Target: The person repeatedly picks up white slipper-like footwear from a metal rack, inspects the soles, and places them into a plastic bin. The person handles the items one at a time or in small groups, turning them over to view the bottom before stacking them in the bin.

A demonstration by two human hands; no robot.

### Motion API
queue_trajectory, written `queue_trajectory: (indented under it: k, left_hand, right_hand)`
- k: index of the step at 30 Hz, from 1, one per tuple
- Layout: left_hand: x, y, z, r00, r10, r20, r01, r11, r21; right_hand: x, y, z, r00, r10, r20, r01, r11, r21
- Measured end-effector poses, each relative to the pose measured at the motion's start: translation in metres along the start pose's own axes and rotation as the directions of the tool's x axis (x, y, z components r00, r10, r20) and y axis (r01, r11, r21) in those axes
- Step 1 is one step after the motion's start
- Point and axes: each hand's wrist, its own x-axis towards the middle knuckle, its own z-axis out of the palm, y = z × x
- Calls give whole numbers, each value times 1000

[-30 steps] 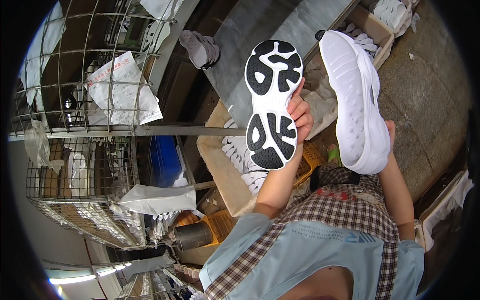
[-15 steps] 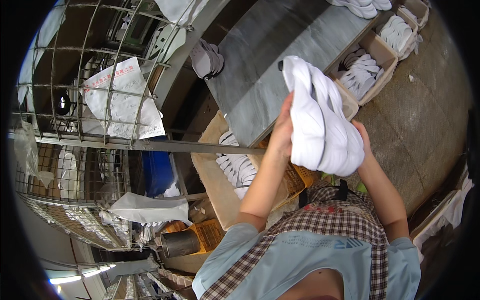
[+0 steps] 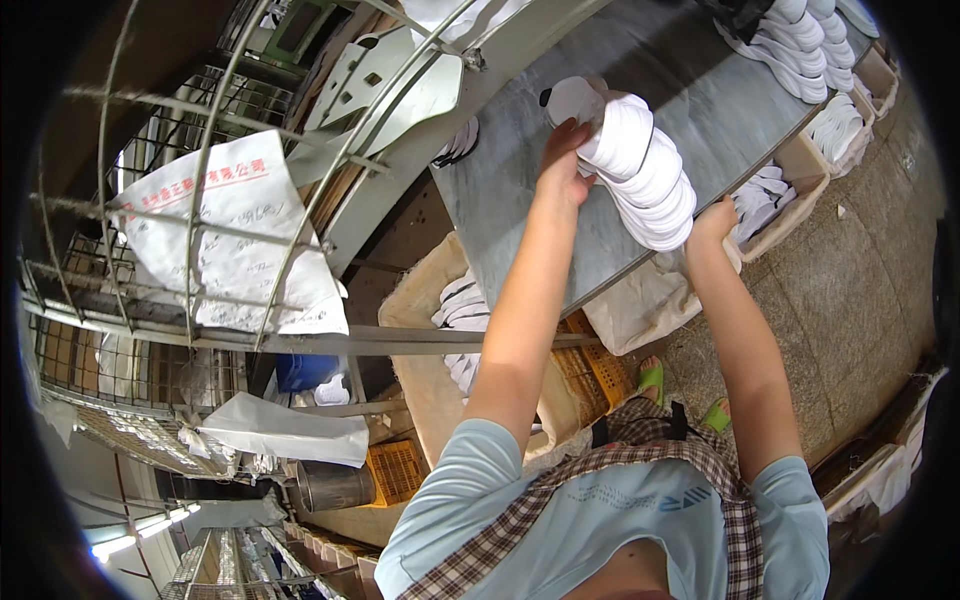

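Observation:
Both my hands hold a pair of white shoes (image 3: 640,170) pressed together over a grey metal table (image 3: 560,200). My left hand (image 3: 560,160) grips the upper end of the pair, where a bit of black sole shows. My right hand (image 3: 712,222) supports the lower end near the table's front edge. More white shoes are stacked in a row (image 3: 795,45) at the table's far end.
Cardboard boxes of white shoes (image 3: 770,190) stand beside the table on the stone floor. A sack-lined bin with white shoes (image 3: 462,310) sits below the table. A wire cage rack (image 3: 190,240) with a printed white sheet is at left. An orange crate (image 3: 590,365) lies near my feet.
The two shoes were held apart with soles showing, then brought together. Now the pair has moved forward and down over the grey table.

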Motion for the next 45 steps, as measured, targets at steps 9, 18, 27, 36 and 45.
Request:
queue_trajectory:
  k: [9, 18, 27, 36, 45]
  left_hand:
    - [142, 50, -243, 676, 364, -640, -464, 886, 13]
    - [169, 51, -287, 853, 161, -496, -373, 853, -365]
    - [50, 1, -155, 830, 146, -539, -442, 760, -476]
    - [-272, -84, -45, 919, -155, -362, -38, 880, -473]
    - [-409, -122, -24, 987, -133, -89, 131, 991, -27]
  right_hand:
    - [-11, -21, -111, 951, 294, 95, -292, 956, -33]
    - [-13, -42, -334, 859, 413, -302, -453, 889, -70]
    - [-43, -48, -291, 805, 578, 135, -508, 789, -346]
    - [-87, -75, -182, 216, 766, 606, -293, 642, -708]
    - [-165, -64, -169, -189, 623, 759, -703, 454, -547]
